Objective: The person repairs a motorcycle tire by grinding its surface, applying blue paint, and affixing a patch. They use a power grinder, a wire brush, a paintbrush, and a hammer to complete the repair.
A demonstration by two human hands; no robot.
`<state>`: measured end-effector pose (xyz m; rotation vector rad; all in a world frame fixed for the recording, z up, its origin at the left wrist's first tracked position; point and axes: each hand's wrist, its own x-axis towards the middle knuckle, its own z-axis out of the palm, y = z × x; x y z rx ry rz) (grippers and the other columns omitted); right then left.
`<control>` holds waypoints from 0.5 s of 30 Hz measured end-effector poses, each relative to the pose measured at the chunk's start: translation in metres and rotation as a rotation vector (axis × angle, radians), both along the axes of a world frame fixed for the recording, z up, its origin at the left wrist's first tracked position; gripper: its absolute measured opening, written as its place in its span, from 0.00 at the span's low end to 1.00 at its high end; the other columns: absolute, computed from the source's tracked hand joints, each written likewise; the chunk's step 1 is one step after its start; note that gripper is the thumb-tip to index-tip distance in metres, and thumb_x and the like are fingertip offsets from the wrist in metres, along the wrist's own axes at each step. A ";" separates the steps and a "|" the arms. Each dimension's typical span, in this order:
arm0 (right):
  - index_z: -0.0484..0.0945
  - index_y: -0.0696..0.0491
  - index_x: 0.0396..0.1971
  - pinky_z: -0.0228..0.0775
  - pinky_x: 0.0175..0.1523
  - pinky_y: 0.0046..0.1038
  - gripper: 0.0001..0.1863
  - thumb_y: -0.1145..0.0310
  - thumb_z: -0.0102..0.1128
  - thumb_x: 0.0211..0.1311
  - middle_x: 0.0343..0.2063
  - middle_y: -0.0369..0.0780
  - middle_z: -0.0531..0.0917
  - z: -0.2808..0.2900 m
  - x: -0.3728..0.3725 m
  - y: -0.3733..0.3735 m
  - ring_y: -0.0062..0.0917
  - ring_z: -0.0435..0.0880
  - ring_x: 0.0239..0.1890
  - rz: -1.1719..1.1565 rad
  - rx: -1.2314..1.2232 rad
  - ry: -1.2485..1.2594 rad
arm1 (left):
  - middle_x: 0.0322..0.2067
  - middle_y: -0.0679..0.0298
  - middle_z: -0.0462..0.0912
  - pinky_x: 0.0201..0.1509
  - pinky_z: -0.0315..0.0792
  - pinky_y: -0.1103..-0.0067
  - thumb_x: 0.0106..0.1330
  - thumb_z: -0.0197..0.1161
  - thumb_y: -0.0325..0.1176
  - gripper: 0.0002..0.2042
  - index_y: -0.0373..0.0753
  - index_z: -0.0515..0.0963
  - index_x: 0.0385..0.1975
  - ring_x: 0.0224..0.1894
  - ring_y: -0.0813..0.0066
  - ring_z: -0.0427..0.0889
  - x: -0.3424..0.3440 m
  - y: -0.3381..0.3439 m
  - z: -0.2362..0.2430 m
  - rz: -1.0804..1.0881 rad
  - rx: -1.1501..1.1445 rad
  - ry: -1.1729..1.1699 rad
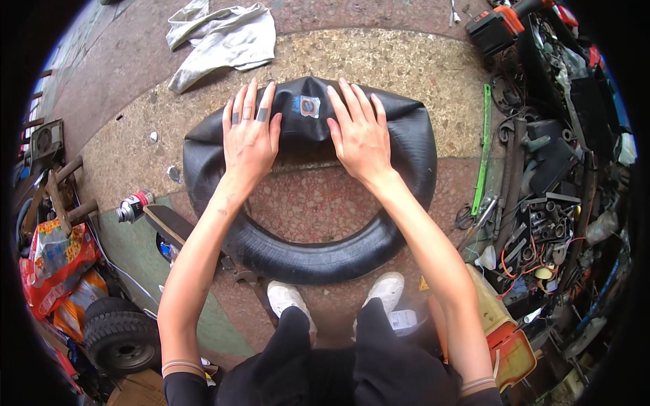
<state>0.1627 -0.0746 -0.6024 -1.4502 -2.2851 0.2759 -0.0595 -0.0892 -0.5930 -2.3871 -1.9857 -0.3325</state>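
A black rubber inner tube (318, 262) lies on the floor in front of my feet. Its far side is creased and sagging, while the near side looks rounder. My left hand (250, 139) presses flat on the far left part, fingers stretched forward, with bands around some of them. On the far right part rests my right hand (362, 132), palm down and fingers spread. Between the two hands a small square patch (309, 107) with an orange and silvery face sits on the rubber, beside a blue smear. The rubber under both palms is hidden.
A whitish cloth (227, 42) lies beyond the tube. To the left are a small can (134, 206), a plastic bag (59, 260) and a small wheel (122, 335). Along the right, a green strip (483, 149), scissors (464, 218) and a cordless power tool (497, 28) border heaped tools and metal parts.
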 end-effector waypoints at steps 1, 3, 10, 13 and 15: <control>0.69 0.52 0.68 0.52 0.75 0.42 0.28 0.63 0.55 0.71 0.69 0.42 0.70 -0.002 -0.002 0.004 0.34 0.67 0.71 -0.016 0.002 -0.008 | 0.71 0.54 0.65 0.75 0.53 0.60 0.75 0.55 0.39 0.26 0.44 0.64 0.72 0.73 0.57 0.63 -0.001 0.003 -0.004 0.004 0.022 0.011; 0.69 0.51 0.69 0.52 0.75 0.41 0.28 0.63 0.55 0.71 0.70 0.42 0.69 -0.005 -0.004 0.006 0.33 0.67 0.71 -0.030 0.002 -0.045 | 0.72 0.55 0.64 0.75 0.53 0.60 0.75 0.55 0.39 0.27 0.44 0.64 0.73 0.73 0.58 0.63 -0.007 0.011 -0.010 0.008 0.014 -0.020; 0.63 0.52 0.73 0.46 0.78 0.43 0.34 0.62 0.56 0.67 0.75 0.41 0.62 -0.011 -0.009 0.008 0.31 0.61 0.75 -0.056 -0.052 -0.237 | 0.73 0.53 0.62 0.77 0.50 0.61 0.72 0.57 0.39 0.31 0.45 0.61 0.75 0.75 0.59 0.61 -0.013 0.002 -0.028 0.017 -0.058 -0.039; 0.63 0.51 0.73 0.46 0.78 0.43 0.34 0.62 0.56 0.67 0.75 0.41 0.61 -0.009 -0.008 0.008 0.31 0.61 0.75 -0.049 -0.050 -0.264 | 0.74 0.54 0.60 0.77 0.50 0.62 0.72 0.57 0.39 0.31 0.44 0.60 0.75 0.76 0.60 0.60 -0.012 0.000 -0.032 0.016 -0.073 -0.031; 0.63 0.51 0.73 0.46 0.78 0.43 0.34 0.62 0.55 0.67 0.75 0.40 0.61 -0.011 -0.007 0.008 0.31 0.60 0.75 -0.045 -0.065 -0.250 | 0.75 0.54 0.59 0.78 0.50 0.62 0.71 0.57 0.39 0.32 0.44 0.60 0.75 0.76 0.60 0.59 -0.013 -0.001 -0.033 0.017 -0.079 -0.020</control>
